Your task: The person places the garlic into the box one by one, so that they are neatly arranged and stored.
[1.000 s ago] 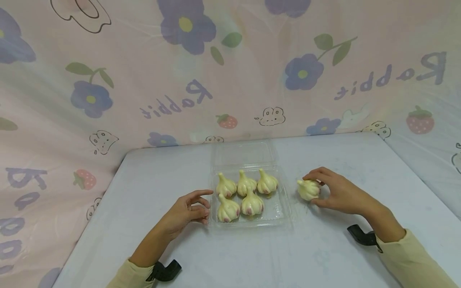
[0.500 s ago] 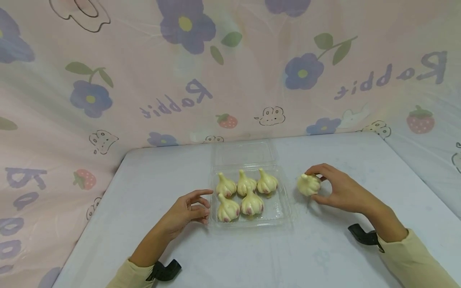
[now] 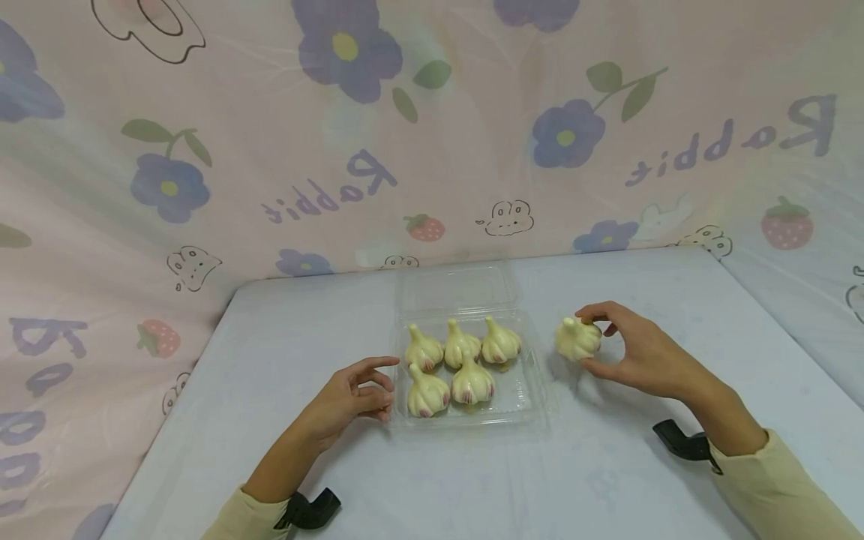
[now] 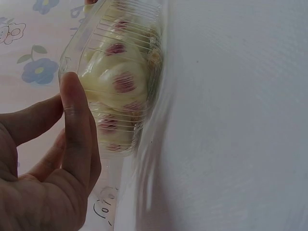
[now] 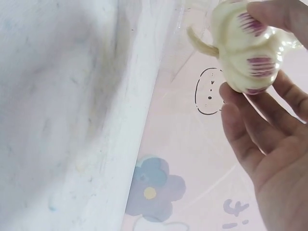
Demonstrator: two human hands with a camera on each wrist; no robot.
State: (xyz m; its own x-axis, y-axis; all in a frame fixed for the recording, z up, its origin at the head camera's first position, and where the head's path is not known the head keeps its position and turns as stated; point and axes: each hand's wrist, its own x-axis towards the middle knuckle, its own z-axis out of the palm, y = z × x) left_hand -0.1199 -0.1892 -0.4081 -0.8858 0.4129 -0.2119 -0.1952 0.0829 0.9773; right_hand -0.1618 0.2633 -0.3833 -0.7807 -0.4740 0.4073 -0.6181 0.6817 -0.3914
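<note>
My right hand [image 3: 641,356] pinches a garlic bulb [image 3: 577,339] between thumb and fingers, to the right of the clear plastic box [image 3: 516,394]. In the right wrist view this garlic bulb [image 5: 248,53] shows purple streaks, a bent stem and pale roots. It is held up off the white table. Several more garlic bulbs [image 3: 472,382] stand stem up in the box, three in the back row and two in the front. The front right spot of the box shows bare plastic. My left hand [image 3: 354,397] stays at the box's left side, relaxed fingertips [image 4: 73,85] right at its rim.
The clear lid [image 3: 455,289] of the box lies folded back, toward the far side of the table [image 3: 607,480]. Behind the table hangs a pink cloth [image 3: 466,150] with flowers and rabbits. A black wrist mount [image 3: 682,441] sits at my right cuff, another [image 3: 313,510] at my left.
My right hand has raised the garlic bulb off the table and tipped its stem from pointing left to upward. The left hand and the box stay where they were.
</note>
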